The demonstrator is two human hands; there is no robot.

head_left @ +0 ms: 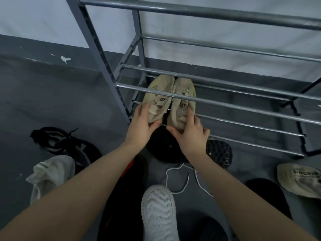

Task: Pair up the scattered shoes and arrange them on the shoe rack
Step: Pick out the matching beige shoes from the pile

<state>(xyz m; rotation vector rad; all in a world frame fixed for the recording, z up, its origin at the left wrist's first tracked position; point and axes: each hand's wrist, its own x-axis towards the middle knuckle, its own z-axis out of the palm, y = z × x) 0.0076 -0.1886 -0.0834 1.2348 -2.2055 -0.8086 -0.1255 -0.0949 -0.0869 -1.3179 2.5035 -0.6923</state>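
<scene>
The shoe rack (217, 101) is a grey metal frame with round tubular rails, smooth and slightly glossy, set against a pale wall (34, 18) on a dull grey floor (52, 101).

2 beige shoes sit side by side on a low tier, toes toward the wall, sides touching. The left beige shoe (156, 94) and right beige shoe (184, 101) have soft fabric uppers, rounded toes and small tabs and labels on top. 1 rail crosses in front of both at mid-length.

The left hand (141, 121) grips the heel of the left beige shoe, fingers over the top, thumb under the heel. The right hand (190, 132) grips the heel of the right beige shoe likewise, thumb extended toward the left.

On the floor near the rack:
- a black mesh sneaker (69, 145), left;
- a white sneaker (50, 174), crumpled fabric, beside it;
- a white ridged sole (158, 211), facing up, with a loose white lace (177, 180);
- a black studded sole (219, 153);
- a beige printed shoe (298, 180), far right.
</scene>
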